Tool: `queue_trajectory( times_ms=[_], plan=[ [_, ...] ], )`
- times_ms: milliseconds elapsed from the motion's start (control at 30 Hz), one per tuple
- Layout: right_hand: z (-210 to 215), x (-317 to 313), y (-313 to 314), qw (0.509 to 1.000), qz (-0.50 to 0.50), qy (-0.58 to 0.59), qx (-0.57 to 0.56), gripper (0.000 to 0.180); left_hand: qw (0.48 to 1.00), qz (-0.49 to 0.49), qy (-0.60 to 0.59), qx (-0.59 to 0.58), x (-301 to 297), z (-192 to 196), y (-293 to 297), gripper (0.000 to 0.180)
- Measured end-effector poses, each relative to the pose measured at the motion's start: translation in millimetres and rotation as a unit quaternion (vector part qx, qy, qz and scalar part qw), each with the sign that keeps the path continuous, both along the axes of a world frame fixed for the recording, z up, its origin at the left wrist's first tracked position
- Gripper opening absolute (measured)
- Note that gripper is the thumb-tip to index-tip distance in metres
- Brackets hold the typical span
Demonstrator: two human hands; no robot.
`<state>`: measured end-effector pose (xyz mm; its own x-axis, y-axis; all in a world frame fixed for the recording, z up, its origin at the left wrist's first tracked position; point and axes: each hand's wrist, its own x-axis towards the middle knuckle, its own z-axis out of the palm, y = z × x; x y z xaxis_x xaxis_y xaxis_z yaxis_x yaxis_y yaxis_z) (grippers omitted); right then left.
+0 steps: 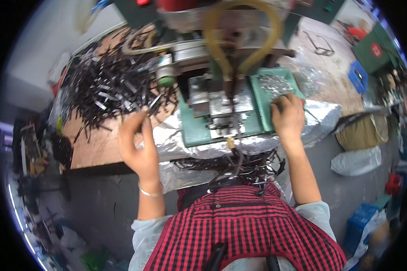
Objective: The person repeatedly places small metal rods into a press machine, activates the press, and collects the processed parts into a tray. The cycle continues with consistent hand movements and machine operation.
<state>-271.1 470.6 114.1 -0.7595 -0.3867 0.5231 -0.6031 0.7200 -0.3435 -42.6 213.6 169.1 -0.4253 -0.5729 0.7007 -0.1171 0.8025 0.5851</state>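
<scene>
My left hand point(139, 147) is at the near edge of a heap of thin dark strips point(108, 86), some of them shiny. Its thumb and fingertips come together; whether a strip is between them is blurred. On the other side, my right hand point(288, 118) reaches over a green tray point(263, 108), fingers curled beside a pile of small silvery metal parts point(276, 85). What its fingertips hold is hidden. Between my hands stands a small bench machine with a metal fixture point(224, 106) on a green base point(196, 135).
A looped yellowish hose point(209, 31) hangs over the machine. More dark strips point(253, 165) lie below the table's front edge, close to my lap. Eyeglasses point(321, 47) rest at the back right. Silver foil point(323, 115) covers part of the table; a white bag point(357, 161) sits beyond at right.
</scene>
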Motion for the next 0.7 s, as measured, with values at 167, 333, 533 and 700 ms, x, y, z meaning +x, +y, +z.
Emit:
queue_trajectory(
  times_ms=[167, 333, 533, 700],
  plan=[
    [-5, 0, -2, 0.996, 0.014, -0.01, -0.089, 0.008, 0.904, 0.142, -0.382, -0.125, -6, -54, -98, 0.02],
    [-12, 1, 13, 0.984, -0.005, -0.055, -0.172, 0.015, 0.945, 0.141, -0.29, -0.062, 12, -87, -119, 0.019],
    [13, -6, 5, 0.963, 0.04, -0.111, -0.243, 0.013, 0.982, 0.037, -0.183, 0.035, -35, -11, -154, 0.027],
    [-8, -9, -19, 0.976, 0.043, -0.099, -0.187, 0.012, 0.956, 0.038, -0.245, 0.156, -35, -78, -190, 0.028]
  ],
)
